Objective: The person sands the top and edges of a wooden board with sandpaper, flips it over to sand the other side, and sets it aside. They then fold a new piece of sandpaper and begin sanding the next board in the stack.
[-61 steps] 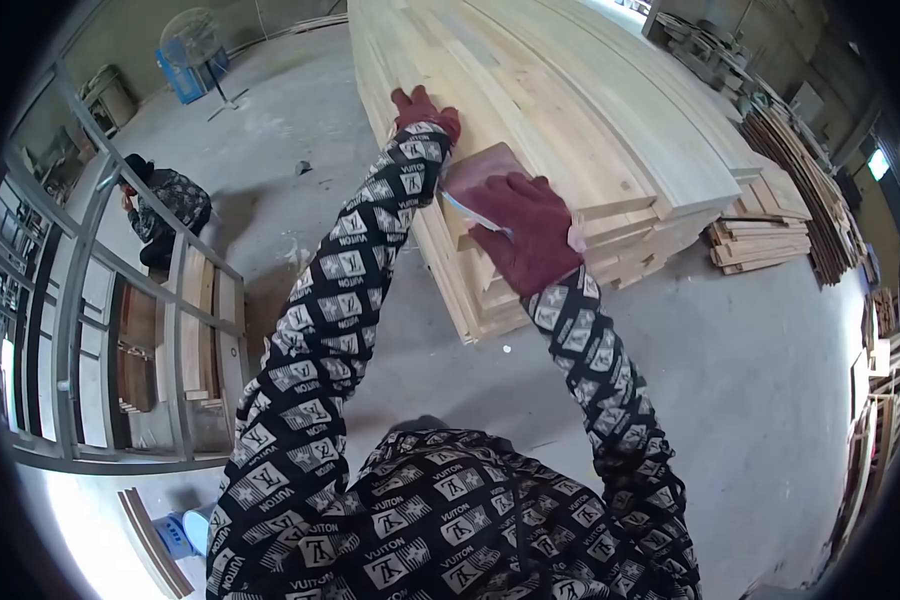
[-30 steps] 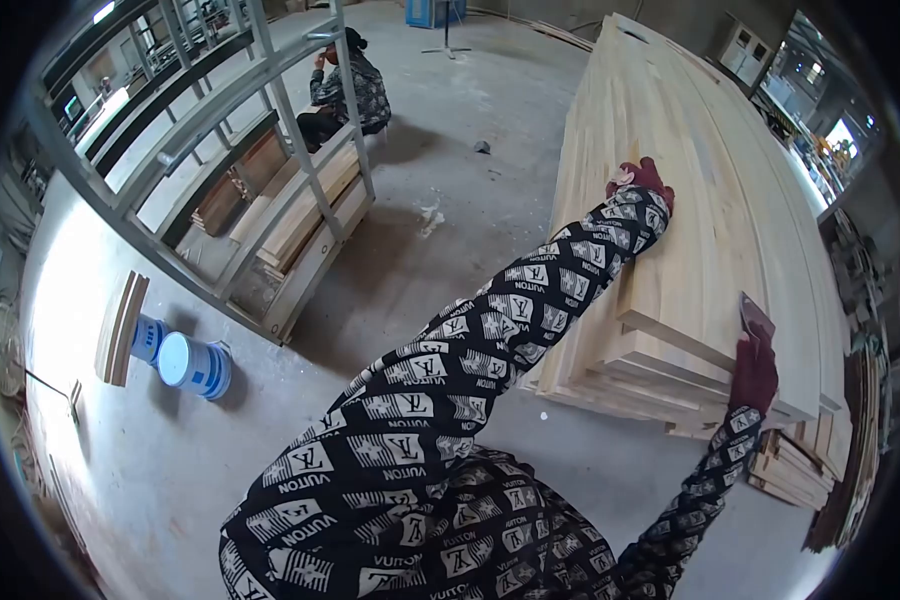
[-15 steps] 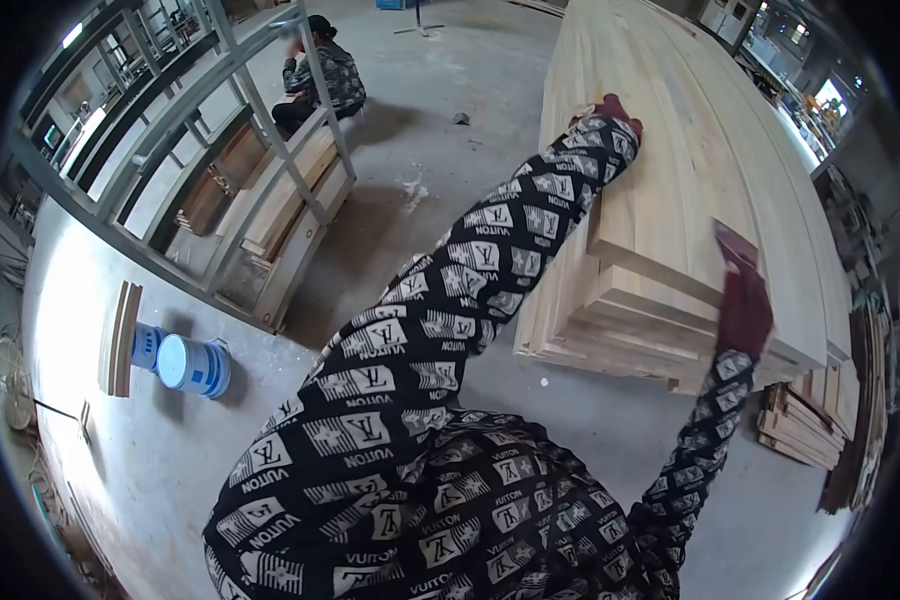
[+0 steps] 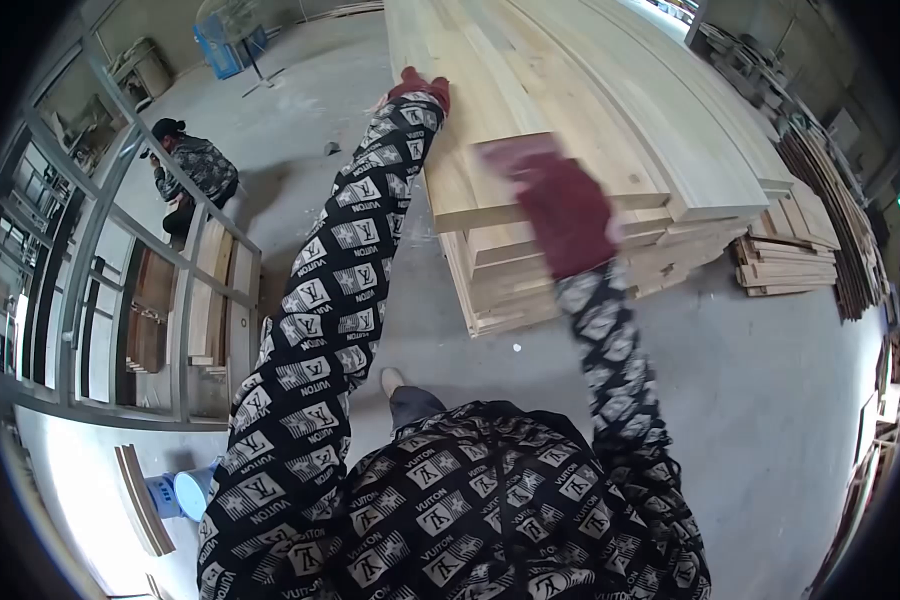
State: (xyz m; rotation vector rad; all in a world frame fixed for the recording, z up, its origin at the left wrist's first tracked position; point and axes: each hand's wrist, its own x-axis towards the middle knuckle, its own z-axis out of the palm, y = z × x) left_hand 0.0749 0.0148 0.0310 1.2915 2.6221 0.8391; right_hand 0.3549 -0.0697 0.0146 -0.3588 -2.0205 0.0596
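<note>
My left hand (image 4: 422,88), in a dark red glove, rests at the left edge of the top wooden board (image 4: 515,90). Its fingers look apart, though the sleeve partly hides the hand. Over the near end of the same board is my right hand (image 4: 568,210), gloved too and blurred by motion. It is closed on a flat reddish sheet (image 4: 515,150) that looks like sandpaper and lies on or just over the wood. Below the top board, more boards (image 4: 510,255) form a stack with uneven ends.
A metal frame rack (image 4: 120,200) holding wood stands at the left, with a person (image 4: 195,165) crouching beyond it. A blue bucket (image 4: 195,492) stands at lower left. Wood pieces (image 4: 785,250) are piled on the right. A fan (image 4: 232,25) stands at the back.
The view has turned right, so the stack appears further left. My right hand has moved with the sheet from the right side to the board's near end. My left hand stays at the left edge.
</note>
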